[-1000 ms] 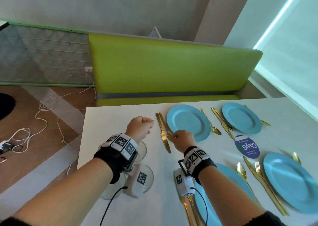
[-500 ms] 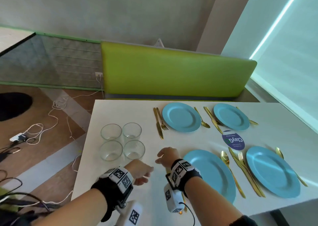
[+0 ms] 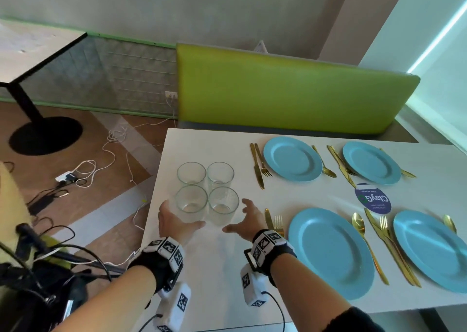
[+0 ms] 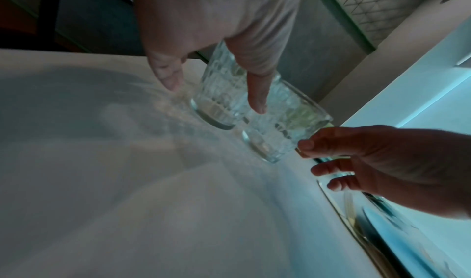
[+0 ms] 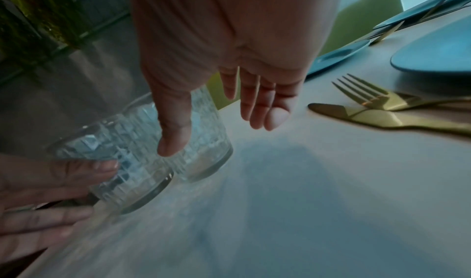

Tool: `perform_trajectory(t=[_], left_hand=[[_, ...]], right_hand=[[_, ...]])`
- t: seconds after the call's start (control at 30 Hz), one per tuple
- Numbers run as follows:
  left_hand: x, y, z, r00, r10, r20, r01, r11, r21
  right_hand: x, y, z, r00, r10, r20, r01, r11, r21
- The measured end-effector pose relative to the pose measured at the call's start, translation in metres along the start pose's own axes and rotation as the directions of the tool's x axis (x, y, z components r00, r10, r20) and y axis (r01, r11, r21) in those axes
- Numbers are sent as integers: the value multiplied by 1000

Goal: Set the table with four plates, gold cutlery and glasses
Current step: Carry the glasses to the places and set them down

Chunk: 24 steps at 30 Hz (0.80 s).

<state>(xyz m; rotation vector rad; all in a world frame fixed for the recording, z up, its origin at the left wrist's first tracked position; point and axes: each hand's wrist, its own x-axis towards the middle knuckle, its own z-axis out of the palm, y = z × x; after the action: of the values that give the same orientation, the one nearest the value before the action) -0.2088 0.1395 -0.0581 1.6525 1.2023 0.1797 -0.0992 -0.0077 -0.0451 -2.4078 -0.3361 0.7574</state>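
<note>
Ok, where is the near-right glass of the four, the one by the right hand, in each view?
Head: near-right glass left of centre, just beyond the open right hand.
Left wrist: the glass right of centre, by the right hand's fingertips.
Right wrist: the glass left of centre, behind the thumb.
Shared landmark: the near-left glass, which the left hand grips.

Grey wall (image 3: 202,8), top. Lime-green bench backrest (image 3: 290,91), centre. Wood floor (image 3: 83,134), left, strewn with white cables (image 3: 113,139). Black-footed pedestal table (image 3: 38,53), upper left. Bright window blind (image 3: 442,53), right.
</note>
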Motion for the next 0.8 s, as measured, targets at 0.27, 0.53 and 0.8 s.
perform_trajectory(t=[0.27, 0.53, 0.8], left_hand=[[24, -14, 0, 981, 139, 135, -141, 990, 7], [34, -16, -2, 961, 217, 169, -217, 976, -20], [10, 11, 6, 902, 307, 304, -331, 943, 29]], right_hand=[[16, -4, 36, 990, -32, -138, 47, 993, 111], [21, -2, 53, 966, -5, -258, 40, 990, 132], [5, 16, -6, 916, 120, -382, -30, 972, 234]])
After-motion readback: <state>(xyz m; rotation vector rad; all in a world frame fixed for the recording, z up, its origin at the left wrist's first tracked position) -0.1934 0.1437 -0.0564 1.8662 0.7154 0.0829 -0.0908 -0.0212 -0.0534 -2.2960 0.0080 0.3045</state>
